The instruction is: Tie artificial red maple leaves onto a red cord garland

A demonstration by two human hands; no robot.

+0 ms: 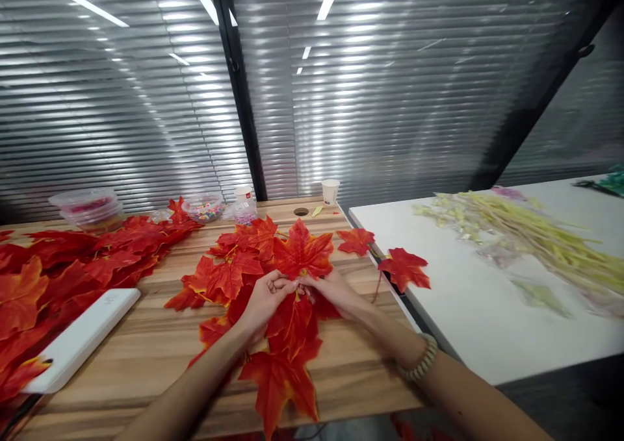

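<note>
Both hands meet over a wooden table, at the base of a red-orange artificial maple leaf that stands up between them. My left hand pinches the leaf's stem end with curled fingers. My right hand, a beaded bracelet on its wrist, is closed on the same spot from the other side. Under the hands lies a string of more red leaves running toward me.
A heap of red leaves covers the table's left, beside a flat white box. Bead tubs, plastic containers and paper cups stand at the back. A white table on the right holds yellow-green stems.
</note>
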